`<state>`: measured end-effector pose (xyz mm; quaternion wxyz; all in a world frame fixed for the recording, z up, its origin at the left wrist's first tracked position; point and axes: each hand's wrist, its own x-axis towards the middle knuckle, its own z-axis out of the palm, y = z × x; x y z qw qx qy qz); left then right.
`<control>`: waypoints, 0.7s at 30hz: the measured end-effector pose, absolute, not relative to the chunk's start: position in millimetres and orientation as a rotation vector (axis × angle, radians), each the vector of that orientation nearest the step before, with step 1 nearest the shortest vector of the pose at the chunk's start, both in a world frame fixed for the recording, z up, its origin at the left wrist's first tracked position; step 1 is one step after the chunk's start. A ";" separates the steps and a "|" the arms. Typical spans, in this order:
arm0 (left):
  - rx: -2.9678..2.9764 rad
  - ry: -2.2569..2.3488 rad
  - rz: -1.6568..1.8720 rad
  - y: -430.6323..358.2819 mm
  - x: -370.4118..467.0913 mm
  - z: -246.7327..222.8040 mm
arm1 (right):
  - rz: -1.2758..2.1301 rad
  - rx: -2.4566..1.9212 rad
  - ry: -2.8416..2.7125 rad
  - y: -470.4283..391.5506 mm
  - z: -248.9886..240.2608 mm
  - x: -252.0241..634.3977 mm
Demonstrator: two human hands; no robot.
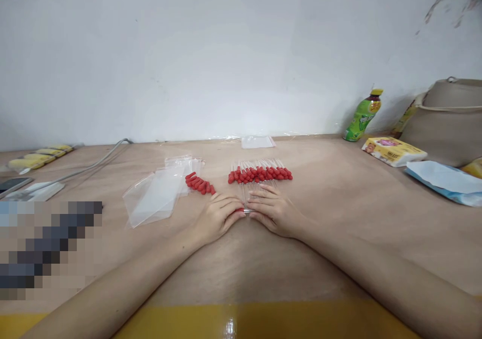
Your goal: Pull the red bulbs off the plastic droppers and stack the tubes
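Note:
My left hand (pixel 220 216) is closed, with the end of a small red handle (pixel 240 210) showing between its fingertips. Thumb and fingers of my right hand (pixel 273 208) pinch a thin shiny rod (pixel 247 210), which meets the red handle in the gap between the hands. Loose red handles (pixel 199 183) lie in a small pile just beyond my left hand. Past my right hand is a row of red-handled thin sticks (pixel 259 174), their pale shafts pointing to the wall. More thin clear rods (pixel 245 191) lie between that row and my fingers, partly covered by my right hand.
Clear plastic bags (pixel 154 198) are spread at the left, and another bag (pixel 258 142) lies by the wall. On the right are a green bottle (pixel 363 115), a tissue pack (pixel 393 150), a blue-and-white packet (pixel 444 181) and a grey bag (pixel 448 128). A cable (pixel 94 164) crosses the left.

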<state>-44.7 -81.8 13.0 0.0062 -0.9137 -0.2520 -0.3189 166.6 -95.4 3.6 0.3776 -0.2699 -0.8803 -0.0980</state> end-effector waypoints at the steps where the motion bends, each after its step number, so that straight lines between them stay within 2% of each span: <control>1: -2.860 -0.787 -1.005 -82.0 -44.5 13.1 | -0.246 -0.683 -2.247 -95.7 3.7 166.2; 21: -2.889 -0.637 -0.781 -89.1 -46.7 19.9 | -0.352 -0.503 -2.248 -102.1 -1.0 170.8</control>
